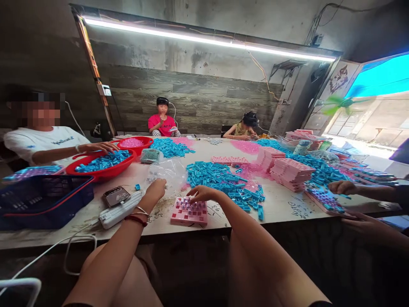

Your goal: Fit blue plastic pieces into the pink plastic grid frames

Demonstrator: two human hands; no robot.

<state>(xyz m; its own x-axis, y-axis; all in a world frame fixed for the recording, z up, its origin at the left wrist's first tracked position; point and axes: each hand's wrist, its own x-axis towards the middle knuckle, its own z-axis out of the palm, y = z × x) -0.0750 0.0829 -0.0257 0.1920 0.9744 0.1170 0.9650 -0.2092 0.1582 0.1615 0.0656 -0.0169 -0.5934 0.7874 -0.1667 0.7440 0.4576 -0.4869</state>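
At the near table edge lies a pink block tray [189, 218] with square holes, and small clear purplish pieces [194, 204] stand on it. Over its back edge, my right hand [204, 194] reaches down with fingers curled together at the pieces; anything between the fingertips is too small to make out. My left hand [155, 190] is closed in front of a clear plastic bag [168, 172] with small bits in it. What the left fingers hold, if anything, is hidden. Behind my right hand spreads a heap of blue plastic pieces [214, 175].
A white power bank [119, 209], a dark box [116, 196] and a navy basket [47, 204] stand at left. Red basins [105, 170] hold blue and pink pieces. Pink tray stacks [290, 172] rise at right. Several co-workers sit around; another person's hand [343, 187] works at right.
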